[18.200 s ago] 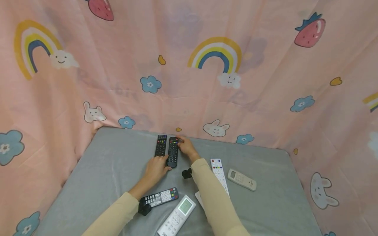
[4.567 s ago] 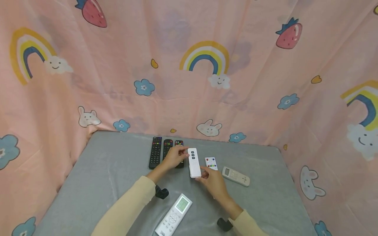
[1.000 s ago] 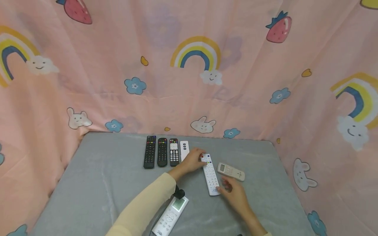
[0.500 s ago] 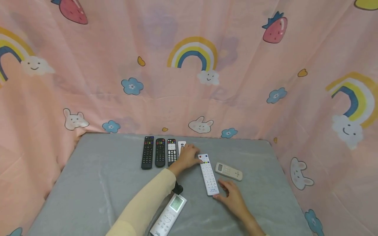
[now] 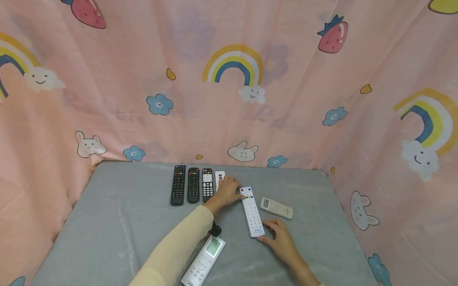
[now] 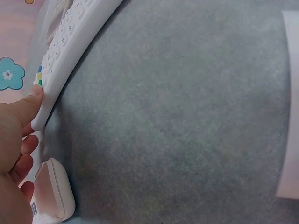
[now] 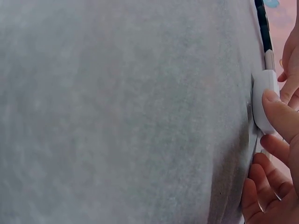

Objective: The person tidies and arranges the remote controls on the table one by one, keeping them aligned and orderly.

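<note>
The person wears a plain, pale cream, long left sleeve [image 5: 175, 249] of fabric, with a small, rounded black device [image 5: 216, 229] at the wrist end.

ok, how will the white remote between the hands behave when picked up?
Likely stiff: the white remote runs straight between the left hand and right hand. Unlikely to roll, since it is slab-shaped, not round. Might slip somewhat, as its sides look smooth.
</note>
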Available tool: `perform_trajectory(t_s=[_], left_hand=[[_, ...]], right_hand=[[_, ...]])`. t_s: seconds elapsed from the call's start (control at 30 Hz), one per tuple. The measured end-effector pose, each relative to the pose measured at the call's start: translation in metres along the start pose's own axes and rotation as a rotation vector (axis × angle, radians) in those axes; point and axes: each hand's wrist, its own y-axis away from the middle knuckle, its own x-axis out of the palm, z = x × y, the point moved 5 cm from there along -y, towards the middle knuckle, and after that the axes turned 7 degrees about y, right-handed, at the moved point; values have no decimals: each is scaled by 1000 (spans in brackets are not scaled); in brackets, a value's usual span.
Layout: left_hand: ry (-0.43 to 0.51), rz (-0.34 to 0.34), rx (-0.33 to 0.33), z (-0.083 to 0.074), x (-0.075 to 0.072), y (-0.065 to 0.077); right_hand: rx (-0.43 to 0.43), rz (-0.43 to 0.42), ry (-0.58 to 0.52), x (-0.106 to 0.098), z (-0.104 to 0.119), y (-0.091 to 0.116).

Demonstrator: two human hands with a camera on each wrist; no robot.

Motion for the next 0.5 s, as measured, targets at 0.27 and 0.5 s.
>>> perform_trajectory(t_s=[0.27, 0.5], left_hand=[[19, 0, -13, -3, -2, 4], [49, -18, -20, -9, -8, 1]], right_hand=[[-53, -61, 2, 0, 0, 2], [-115, -125, -14, -3, 5, 2]])
